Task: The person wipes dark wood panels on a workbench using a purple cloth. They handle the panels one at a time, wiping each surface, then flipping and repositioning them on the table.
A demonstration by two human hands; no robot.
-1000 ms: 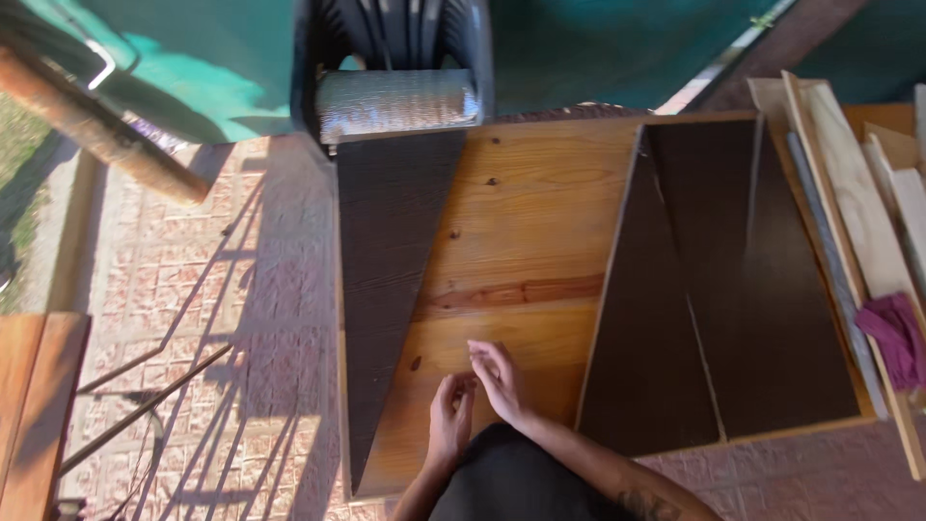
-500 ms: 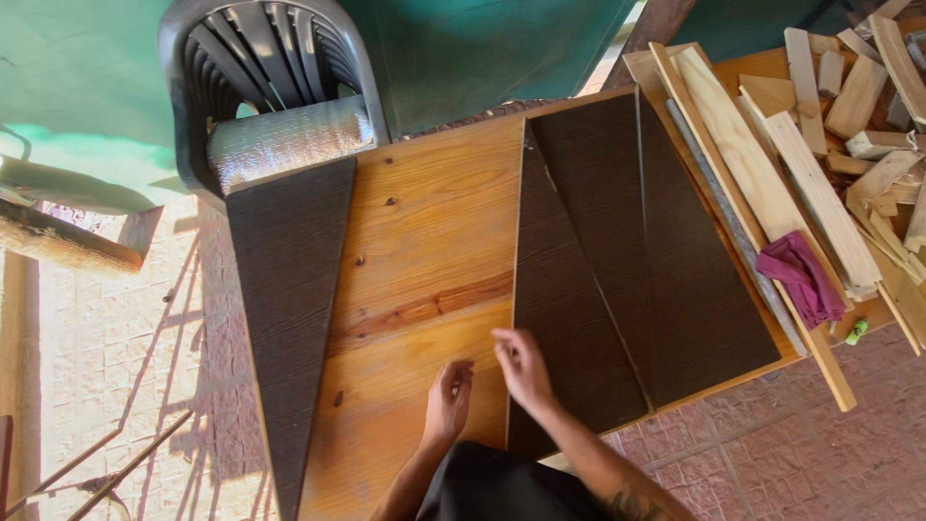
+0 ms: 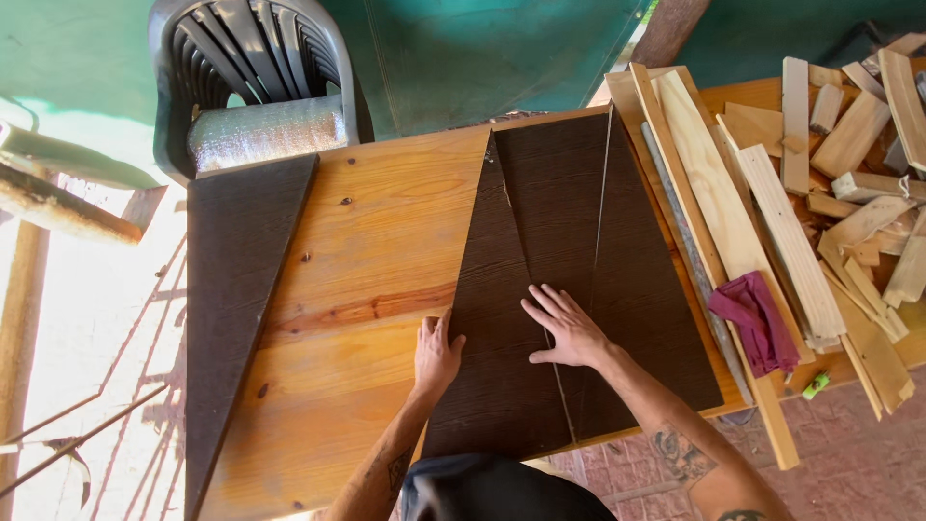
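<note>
Several dark brown triangular boards (image 3: 569, 222) lie side by side on the right half of a pine table top (image 3: 376, 251). My right hand (image 3: 567, 328) lies flat, fingers spread, over the seam between two of them. My left hand (image 3: 436, 353) rests at the left edge of the nearest dark board (image 3: 492, 376), fingers touching the board and the table. Neither hand grips anything. Another long dark triangular board (image 3: 236, 289) lies along the table's left edge.
A dark plastic chair (image 3: 246, 58) with a silver foil roll (image 3: 265, 130) stands behind the table. Long pale planks (image 3: 733, 222), a heap of wood offcuts (image 3: 868, 145) and a magenta cloth (image 3: 757, 318) lie to the right. Paved ground lies to the left.
The view has swung left to right, bringing the offcut heap into sight. Both hands moved from the bare pine onto the dark boards, the right hand spreading flat.
</note>
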